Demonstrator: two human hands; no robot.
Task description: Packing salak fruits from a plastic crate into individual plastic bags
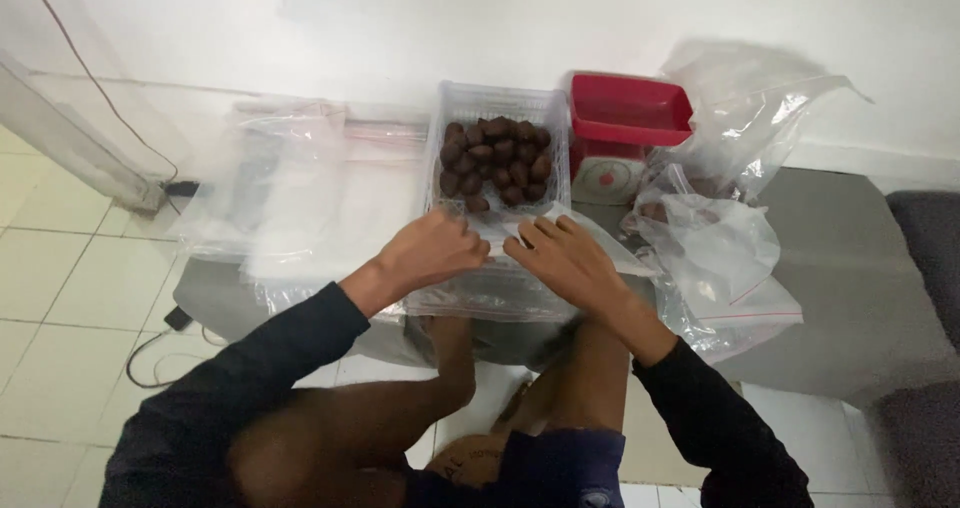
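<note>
So both hands are down on a clear plastic bag [500, 268] lying flat at the near end of a white plastic basket [497, 158]. The left hand [432, 250] is curled, fingers bunched together and pinching the bag's top edge. The right hand [562, 258] is just beside it at 3 o'clock, fingers bent and close together, tips pressed on the same edge. The two hands are almost touching at the knuckles, right around the bag's mouth.

The basket sits at 12 o'clock from the hands, holding a pile of dark brown rounded fruits [495, 163] heaped toward its far end. At about 1 o'clock there's a small kitchen scale with a red tray [628, 113] on top, right next to the basket. At 3 o'clock from the right hand is a crumpled heap of clear zip bags [725, 248], one with a red strip along its edge, and something dark shows inside one of them, can't tell what. At 9 to 10 o'clock from the left hand is a flat stack of more clear bags [285, 183]. Everything sits on a low grey surface [850, 298] against a white wall [400, 18], tiled floor [60, 298] underneath.
</note>
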